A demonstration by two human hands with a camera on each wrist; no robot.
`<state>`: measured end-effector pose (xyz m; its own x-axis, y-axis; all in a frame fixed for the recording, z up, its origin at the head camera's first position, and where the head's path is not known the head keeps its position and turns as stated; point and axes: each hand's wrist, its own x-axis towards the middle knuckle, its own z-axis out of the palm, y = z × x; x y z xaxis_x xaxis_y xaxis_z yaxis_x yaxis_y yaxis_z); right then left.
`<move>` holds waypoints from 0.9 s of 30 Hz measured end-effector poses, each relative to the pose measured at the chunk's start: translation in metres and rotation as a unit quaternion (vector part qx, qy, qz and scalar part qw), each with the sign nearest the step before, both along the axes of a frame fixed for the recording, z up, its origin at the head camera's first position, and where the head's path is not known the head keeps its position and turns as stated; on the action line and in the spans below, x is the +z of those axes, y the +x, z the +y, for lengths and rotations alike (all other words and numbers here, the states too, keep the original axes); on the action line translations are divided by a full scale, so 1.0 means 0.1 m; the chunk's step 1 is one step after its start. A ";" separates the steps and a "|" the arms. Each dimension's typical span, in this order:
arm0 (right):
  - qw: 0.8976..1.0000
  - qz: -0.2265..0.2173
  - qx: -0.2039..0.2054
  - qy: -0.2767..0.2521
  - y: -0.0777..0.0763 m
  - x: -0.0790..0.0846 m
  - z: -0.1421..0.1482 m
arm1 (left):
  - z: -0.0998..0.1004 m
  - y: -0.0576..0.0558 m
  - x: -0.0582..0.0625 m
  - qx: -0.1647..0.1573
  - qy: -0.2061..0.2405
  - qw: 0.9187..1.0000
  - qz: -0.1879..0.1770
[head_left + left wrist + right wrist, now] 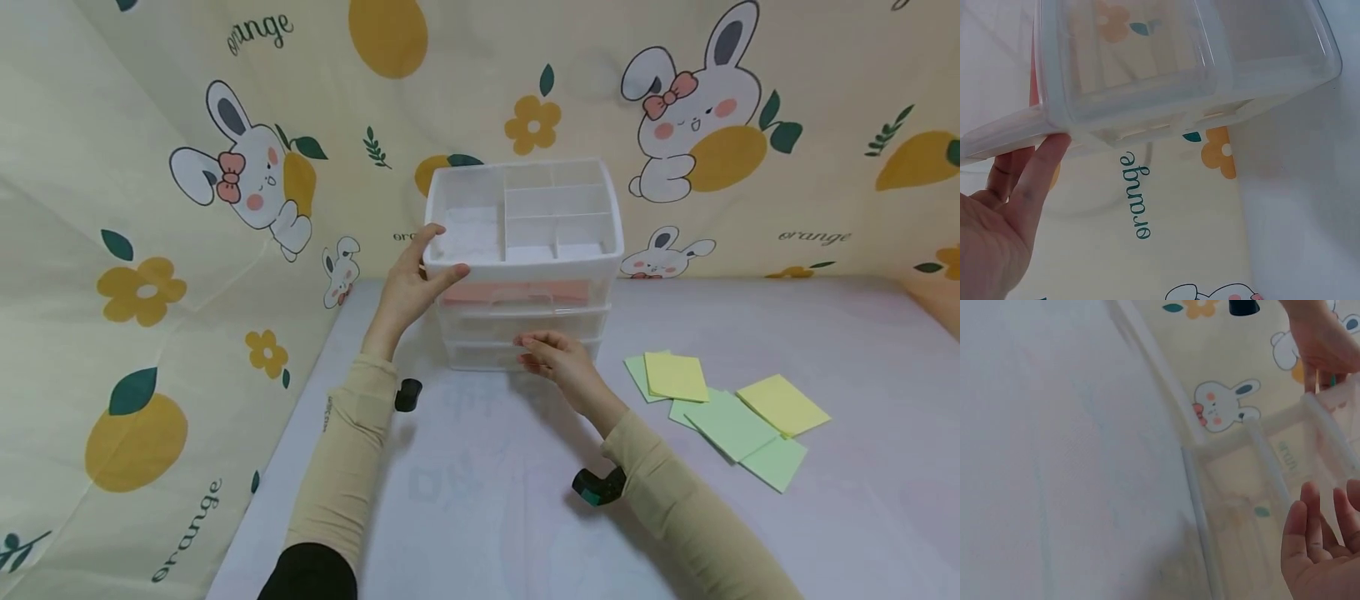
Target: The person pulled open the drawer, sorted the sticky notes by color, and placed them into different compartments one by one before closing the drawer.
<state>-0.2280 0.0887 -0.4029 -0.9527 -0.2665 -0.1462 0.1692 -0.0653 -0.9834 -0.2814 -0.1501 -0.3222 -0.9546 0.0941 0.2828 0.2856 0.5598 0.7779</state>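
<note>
A clear-and-white plastic drawer unit (525, 267) stands at the back of the table, its top tray (468, 217) divided into compartments. Something flat and pink (517, 292) shows through the upper drawer front. My left hand (408, 287) grips the tray's front left corner, thumb along the front rim; the left wrist view has this hand (1007, 212) against the top edge. My right hand (562, 367) is in front of the lower drawers, fingers bent loosely with nothing between them. In the right wrist view, its fingertips (1310, 494) overlap the drawer fronts (1241, 487).
Yellow sticky notes (675, 377) and green sticky notes (731, 425) lie loosely overlapped on the table to the right. A rabbit-and-orange patterned cloth (480, 108) rises behind the drawer unit and along the left side. The white tabletop (480, 500) extends in front.
</note>
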 end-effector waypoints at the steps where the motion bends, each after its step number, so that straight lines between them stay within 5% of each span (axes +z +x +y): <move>1: 1.000 -0.001 0.001 -0.002 0.00 -0.01 0.01 | 0.00 0.00 0.00 0.000 0.000 1.000 0.001; 12: 0.996 -0.027 0.010 -0.084 -0.01 -0.03 0.02 | 0.01 0.01 0.00 0.002 0.001 1.000 -0.002; 27: 0.994 -0.058 0.049 -0.079 0.05 -0.01 0.08 | -0.01 0.00 0.00 -0.001 0.006 1.000 -0.005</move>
